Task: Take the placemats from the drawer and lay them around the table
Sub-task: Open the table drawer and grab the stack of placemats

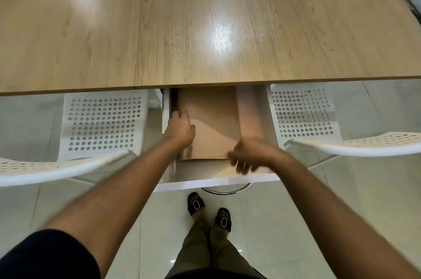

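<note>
Our left hand (180,129) and right hand (248,155) grip thin, floppy placemats (214,124) by opposite edges inside the drawer (218,182).

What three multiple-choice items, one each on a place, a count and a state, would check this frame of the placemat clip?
1. Where are the placemats?
A. spread on the table
B. inside the drawer
C. on a chair

2. How many white perforated chairs show?
A. one
B. two
C. four

3. What state is the drawer in?
A. pulled open
B. shut
C. taken out and on the floor

Answers:
1. B: the tan stack lies in the drawer under the table edge, with the left hand and right hand on it.
2. B: one chair stands on the left of the drawer, another on the right.
3. A: its white front sticks out toward the person.
</note>
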